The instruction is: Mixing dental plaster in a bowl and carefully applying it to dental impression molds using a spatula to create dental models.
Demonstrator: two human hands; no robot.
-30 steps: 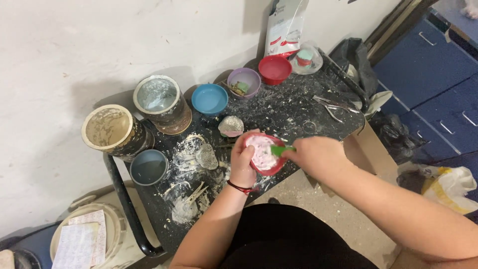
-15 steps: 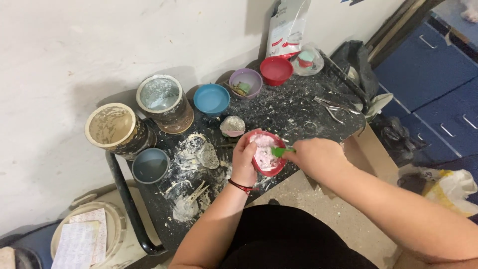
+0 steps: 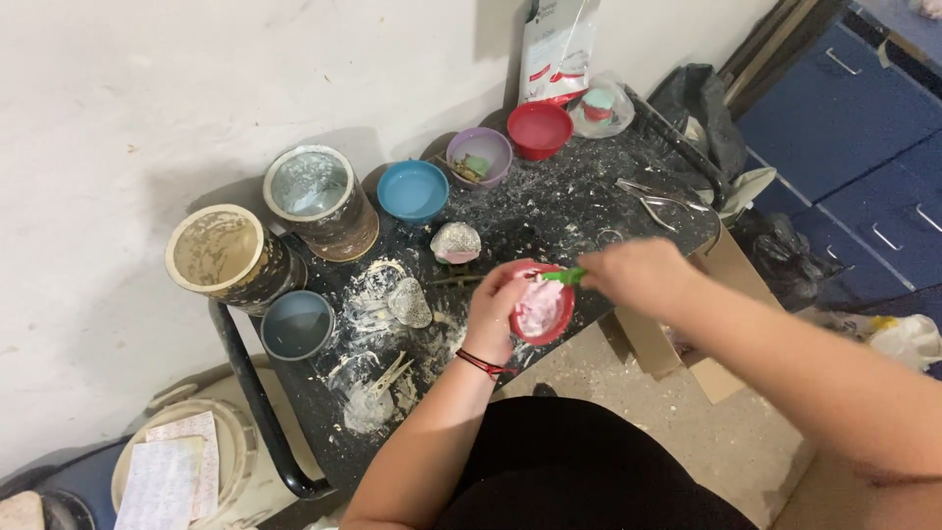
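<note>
My left hand (image 3: 491,314) grips a small red bowl (image 3: 543,312) with pink-white paste in it, held just over the near edge of a black, powder-spattered table (image 3: 569,211). A green-handled tool (image 3: 562,278) is in my right hand (image 3: 633,275), with its tip down in the paste. A red band circles my left wrist. Left of the bowl lie a grey heart-shaped cast (image 3: 410,301) and a rounder cast (image 3: 456,240).
Two large paint-crusted cans (image 3: 228,250) (image 3: 316,196) stand at the table's left. Blue (image 3: 413,190), purple (image 3: 479,155), red (image 3: 539,129) and dark grey (image 3: 296,325) bowls sit around. Pliers (image 3: 657,199) lie at the right. Blue drawers (image 3: 863,128) stand beyond a cardboard box (image 3: 726,265).
My right hand has shifted slightly with the green tool in the bowl. The left hand keeps its hold on the red bowl.
</note>
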